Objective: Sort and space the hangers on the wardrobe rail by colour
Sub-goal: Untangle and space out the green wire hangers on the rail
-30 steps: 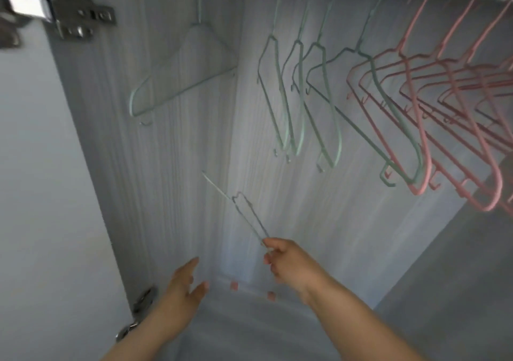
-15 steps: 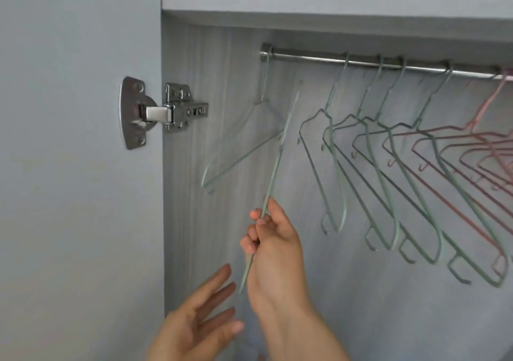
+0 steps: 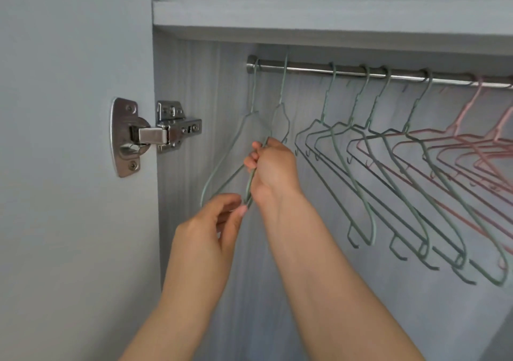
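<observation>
A steel rail (image 3: pixel 305 69) runs under the wardrobe shelf. My right hand (image 3: pixel 273 172) grips a green hanger (image 3: pixel 282 102) edge-on, its hook up at the rail near the left end. My left hand (image 3: pixel 211 230) is just below, fingertips pinching that hanger's lower end. One green hanger (image 3: pixel 236 149) hangs at the far left of the rail. Several more green hangers (image 3: pixel 358 183) hang to the right, then pink hangers (image 3: pixel 477 144) at the right edge, some overlapping the green ones.
The open wardrobe door (image 3: pixel 69 166) stands close on the left with a metal hinge (image 3: pixel 150 136). A shelf (image 3: pixel 333 19) sits just above the rail. The grey back wall (image 3: pixel 402 305) lies behind the hangers.
My right hand has lifted the green hanger from low in the wardrobe up to the rail. My left hand has risen and closed its fingertips on the hanger's lower end.
</observation>
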A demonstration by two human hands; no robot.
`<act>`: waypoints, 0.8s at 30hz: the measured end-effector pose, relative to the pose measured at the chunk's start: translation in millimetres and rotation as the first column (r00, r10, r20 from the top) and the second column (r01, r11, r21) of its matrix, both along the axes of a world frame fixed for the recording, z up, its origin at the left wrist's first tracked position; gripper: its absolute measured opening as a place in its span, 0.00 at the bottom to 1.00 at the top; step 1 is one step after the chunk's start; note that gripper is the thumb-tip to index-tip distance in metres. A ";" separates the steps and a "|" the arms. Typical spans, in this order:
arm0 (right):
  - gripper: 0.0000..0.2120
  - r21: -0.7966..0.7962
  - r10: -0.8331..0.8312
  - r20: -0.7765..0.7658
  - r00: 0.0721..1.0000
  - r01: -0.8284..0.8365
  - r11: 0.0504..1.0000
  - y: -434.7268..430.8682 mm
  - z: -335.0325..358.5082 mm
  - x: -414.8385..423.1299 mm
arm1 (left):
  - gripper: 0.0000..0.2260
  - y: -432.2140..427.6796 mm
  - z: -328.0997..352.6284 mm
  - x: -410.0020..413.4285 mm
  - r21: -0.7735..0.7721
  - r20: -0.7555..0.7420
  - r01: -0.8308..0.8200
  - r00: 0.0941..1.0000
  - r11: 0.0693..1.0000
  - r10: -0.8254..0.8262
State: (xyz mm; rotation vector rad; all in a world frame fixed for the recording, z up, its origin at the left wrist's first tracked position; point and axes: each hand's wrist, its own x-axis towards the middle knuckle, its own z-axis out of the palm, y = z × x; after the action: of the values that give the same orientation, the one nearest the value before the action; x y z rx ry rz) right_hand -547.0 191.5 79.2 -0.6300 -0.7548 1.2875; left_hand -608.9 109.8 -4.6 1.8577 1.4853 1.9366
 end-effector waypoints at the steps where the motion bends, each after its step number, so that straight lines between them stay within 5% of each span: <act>1: 0.19 -0.014 -0.015 0.043 0.999 0.015 1.000 3.4 -2.6 0.8 | 0.06 2.5 2.1 -1.0 0.004 0.000 -0.015 1.000 1.000 0.015; 5: 0.18 -0.069 -0.015 0.225 0.974 0.031 0.997 7.7 -23.4 6.8 | 0.04 1.9 0.6 -5.7 0.059 0.014 -0.092 0.996 0.994 0.092; 7: 0.13 -0.050 -0.041 0.465 0.884 0.073 0.996 6.5 -30.0 12.3 | 0.09 -1.7 -1.1 -8.4 0.161 -0.056 -0.181 0.980 0.970 0.192; 10: 0.27 0.210 -0.284 0.833 0.474 0.203 0.956 -10.2 -28.1 15.8 | 0.19 -0.6 -5.9 -10.7 0.180 -0.106 -0.240 0.959 0.954 0.262; 12: 0.30 0.521 -0.551 0.787 0.278 0.178 0.835 -28.8 -16.9 8.0 | 0.23 5.5 -6.3 -11.1 0.090 -0.143 -0.267 0.950 0.959 0.278; 14: 0.29 0.574 -0.566 0.784 0.257 0.049 0.817 -36.4 -3.0 -6.4 | 0.23 13.1 -4.3 -9.3 -0.049 -0.119 -0.248 0.963 0.967 0.241; 17: 0.32 0.305 -0.290 0.924 0.251 -0.025 0.952 -21.9 14.2 -29.4 | 0.23 23.9 -1.1 -9.1 -0.180 -0.095 -0.223 0.973 0.958 0.208; 22: 0.26 -0.079 0.053 0.861 0.506 0.030 0.996 3.6 2.4 -40.5 | 0.16 29.0 0.4 -9.7 -0.314 -0.131 -0.217 0.974 0.924 0.184; 24: 0.25 -0.144 0.119 0.839 0.531 0.006 0.990 0.5 -4.1 -42.8 | 0.09 25.7 3.2 -6.4 -0.348 -0.131 -0.175 0.982 0.921 0.138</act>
State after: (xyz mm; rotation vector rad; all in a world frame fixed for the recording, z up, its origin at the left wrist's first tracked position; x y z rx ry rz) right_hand -589.8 192.0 75.1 -1.4092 -1.5151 1.0376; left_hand -615.3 135.5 -1.3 1.7427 1.9208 1.5064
